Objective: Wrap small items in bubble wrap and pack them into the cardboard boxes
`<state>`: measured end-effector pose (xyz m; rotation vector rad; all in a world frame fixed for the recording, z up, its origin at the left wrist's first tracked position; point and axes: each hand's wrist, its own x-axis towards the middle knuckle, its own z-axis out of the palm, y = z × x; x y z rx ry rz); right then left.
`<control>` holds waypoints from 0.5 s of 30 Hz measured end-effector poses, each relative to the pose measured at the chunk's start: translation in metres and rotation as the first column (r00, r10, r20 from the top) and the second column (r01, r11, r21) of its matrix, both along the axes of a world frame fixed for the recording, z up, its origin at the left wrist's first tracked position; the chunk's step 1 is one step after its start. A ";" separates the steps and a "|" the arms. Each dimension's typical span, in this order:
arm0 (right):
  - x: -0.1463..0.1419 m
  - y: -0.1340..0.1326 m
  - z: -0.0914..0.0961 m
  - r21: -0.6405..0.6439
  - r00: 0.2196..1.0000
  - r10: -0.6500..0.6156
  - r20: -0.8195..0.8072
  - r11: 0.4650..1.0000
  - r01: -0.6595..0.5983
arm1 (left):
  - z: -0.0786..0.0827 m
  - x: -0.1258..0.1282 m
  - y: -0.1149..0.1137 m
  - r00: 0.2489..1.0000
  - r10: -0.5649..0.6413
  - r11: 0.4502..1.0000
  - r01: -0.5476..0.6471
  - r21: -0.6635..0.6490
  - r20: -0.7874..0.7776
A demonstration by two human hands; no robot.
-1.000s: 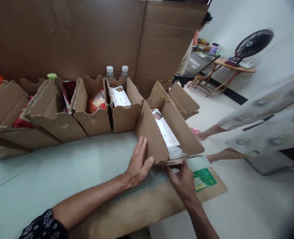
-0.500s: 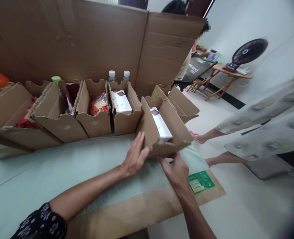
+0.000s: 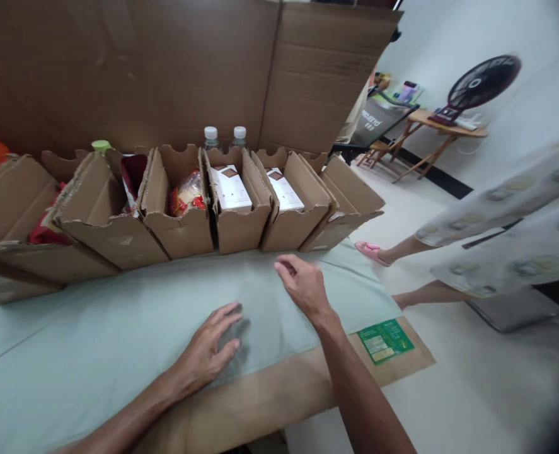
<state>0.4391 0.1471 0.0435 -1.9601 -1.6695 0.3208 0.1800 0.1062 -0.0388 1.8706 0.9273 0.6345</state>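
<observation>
My left hand (image 3: 208,347) rests low over the pale green cloth (image 3: 142,321), fingers spread and nothing in them. Further right, my right hand (image 3: 302,284) is just in front of a cardboard bin (image 3: 291,230), apart from it. Its fingers are loosely curled, with a gap to the thumb and nothing visible between them. A white box (image 3: 285,191) sits inside that bin. The neighbouring bin (image 3: 244,230) on the left holds a similar white box (image 3: 232,189). To the right, a last bin (image 3: 343,221) leans outward at the end of the row.
More bins stand leftward, one with a red and clear packet (image 3: 187,195), one with a dark red package (image 3: 132,180). Two white-capped bottles (image 3: 210,135) stand behind. A tall cardboard panel (image 3: 179,75) backs the row. A person's legs (image 3: 404,246) and a fan (image 3: 484,82) are at right.
The bin I was holding tilted now stands upright in the row, let go. My left hand has drawn back toward me and leftward; my right hand has moved slightly left and away from the bin.
</observation>
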 end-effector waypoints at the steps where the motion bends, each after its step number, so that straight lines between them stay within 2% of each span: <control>1: -0.007 0.002 0.007 0.065 0.999 0.033 -0.015 0.997 -0.032 | -0.001 -0.007 -0.006 1.000 0.007 1.000 -0.007 -0.010 0.008; 3: -0.023 0.015 0.026 0.166 0.995 0.097 0.016 0.981 -0.098 | -0.002 -0.015 -0.015 1.000 0.020 1.000 -0.019 -0.018 0.016; 4: -0.031 0.026 0.036 0.166 0.990 0.123 0.066 0.977 -0.132 | 0.000 -0.017 -0.018 0.999 0.031 0.999 -0.030 -0.018 0.015; 6: -0.047 0.051 0.055 0.063 0.968 0.148 0.201 0.985 -0.163 | 0.005 -0.017 -0.022 0.999 0.046 0.999 -0.046 -0.025 0.013; 9: -0.067 0.072 0.072 -0.049 0.938 0.101 0.333 0.995 -0.089 | 0.016 -0.018 -0.026 0.998 0.062 0.996 -0.060 -0.060 0.033; 11: -0.073 0.062 0.076 -0.010 0.935 0.065 0.348 0.998 -0.066 | 0.021 -0.024 -0.027 0.992 0.109 0.993 -0.105 -0.058 0.064; 12: -0.072 0.048 0.075 0.028 0.938 0.068 0.339 0.996 -0.082 | 0.023 -0.029 -0.028 0.986 0.149 0.988 -0.146 -0.046 0.078; 15: -0.055 -0.025 0.068 0.162 0.948 0.149 0.281 0.966 -0.200 | 0.024 -0.045 -0.028 0.950 0.287 0.957 -0.289 -0.004 0.121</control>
